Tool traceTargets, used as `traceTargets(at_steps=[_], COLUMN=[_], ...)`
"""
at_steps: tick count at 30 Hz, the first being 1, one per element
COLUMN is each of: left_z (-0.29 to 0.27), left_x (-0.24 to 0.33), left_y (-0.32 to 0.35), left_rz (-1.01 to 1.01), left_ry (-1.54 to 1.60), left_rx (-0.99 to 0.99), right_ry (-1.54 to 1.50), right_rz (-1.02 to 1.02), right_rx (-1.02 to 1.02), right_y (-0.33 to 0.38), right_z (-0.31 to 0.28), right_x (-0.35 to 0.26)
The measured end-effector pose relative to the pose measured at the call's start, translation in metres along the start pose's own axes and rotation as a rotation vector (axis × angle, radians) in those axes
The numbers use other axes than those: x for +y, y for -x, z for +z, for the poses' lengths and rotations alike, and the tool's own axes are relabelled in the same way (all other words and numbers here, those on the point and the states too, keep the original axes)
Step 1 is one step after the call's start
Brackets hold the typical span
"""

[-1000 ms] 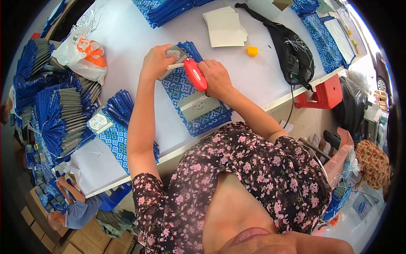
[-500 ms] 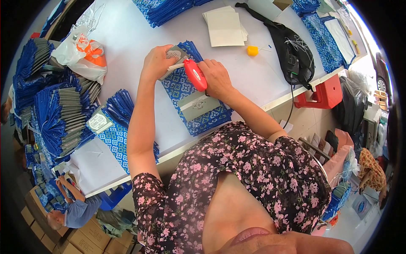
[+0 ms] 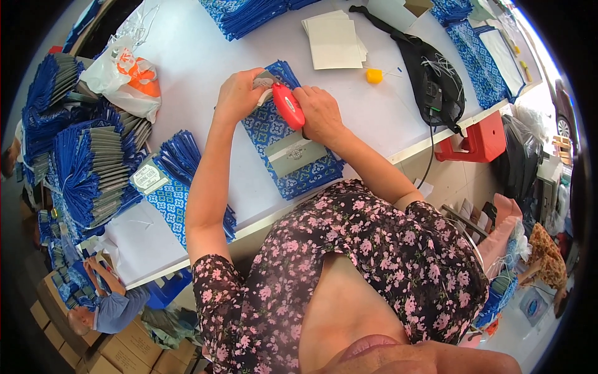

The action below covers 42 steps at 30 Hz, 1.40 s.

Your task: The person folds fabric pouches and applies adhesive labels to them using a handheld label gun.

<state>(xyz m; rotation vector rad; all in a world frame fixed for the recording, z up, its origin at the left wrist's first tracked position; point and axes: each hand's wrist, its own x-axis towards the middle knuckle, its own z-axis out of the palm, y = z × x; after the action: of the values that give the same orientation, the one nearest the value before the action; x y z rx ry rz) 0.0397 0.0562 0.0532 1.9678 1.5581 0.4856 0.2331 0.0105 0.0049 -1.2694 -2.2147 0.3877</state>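
Observation:
My left hand point(image 3: 239, 93) is closed on the edge of a grey card point(image 3: 266, 80) at the far end of a blue patterned fabric stack point(image 3: 263, 134). Closed around a red hand tool point(image 3: 288, 107) with a rounded body and a small pale label is my right hand point(image 3: 317, 112). The tool's kind I cannot make out. A pale strip point(image 3: 264, 98) lies between the tool's tip and my left fingers. Across the near part of the stack runs a grey printed band point(image 3: 295, 153). My right fingertips are partly hidden behind the tool.
Left on the white table point(image 3: 187, 81) are bundled blue fabric pieces point(image 3: 81, 174), a labelled stack point(image 3: 167, 202) and a plastic bag point(image 3: 128, 84). Beyond my right hand lie white cards point(image 3: 333, 43), a yellow block point(image 3: 374, 76) and a black mesh bag point(image 3: 430, 75). A person point(image 3: 112, 305) sits lower left.
My left hand has shifted slightly right, closer to the red tool. The pale strip beside its tip now looks more bent. My right hand keeps its hold on the tool.

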Motion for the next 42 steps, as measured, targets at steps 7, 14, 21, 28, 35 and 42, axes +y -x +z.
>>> traceTargets(at_steps=[7, 14, 21, 28, 35, 42], left_z=[-0.007, -0.006, -0.021, -0.038, -0.060, -0.061], left_x=[-0.007, -0.012, -0.012, -0.007, -0.077, -0.073], left_y=[-0.002, -0.001, 0.007, 0.025, 0.055, 0.052], left_rz=[0.013, 0.026, -0.051, -0.012, -0.089, -0.030], left_ry=[0.002, -0.156, -0.063, -0.124, 0.129, 0.021], left_rx=[-0.023, 0.009, 0.011, 0.046, -0.018, 0.056], right_ry=[-0.031, -0.077, -0.433, -0.564, -0.692, -0.111], right_rz=[-0.038, -0.009, 0.028, -0.068, 0.047, -0.038], right_rx=[0.001, -0.073, 0.085, 0.119, 0.133, 0.288], right_y=[-0.006, -0.005, -0.038, -0.055, -0.047, -0.038], right_z=[0.009, 0.004, -0.009, 0.035, 0.051, 0.013], right_x=[0.002, -0.008, 0.011, -0.011, -0.025, -0.053])
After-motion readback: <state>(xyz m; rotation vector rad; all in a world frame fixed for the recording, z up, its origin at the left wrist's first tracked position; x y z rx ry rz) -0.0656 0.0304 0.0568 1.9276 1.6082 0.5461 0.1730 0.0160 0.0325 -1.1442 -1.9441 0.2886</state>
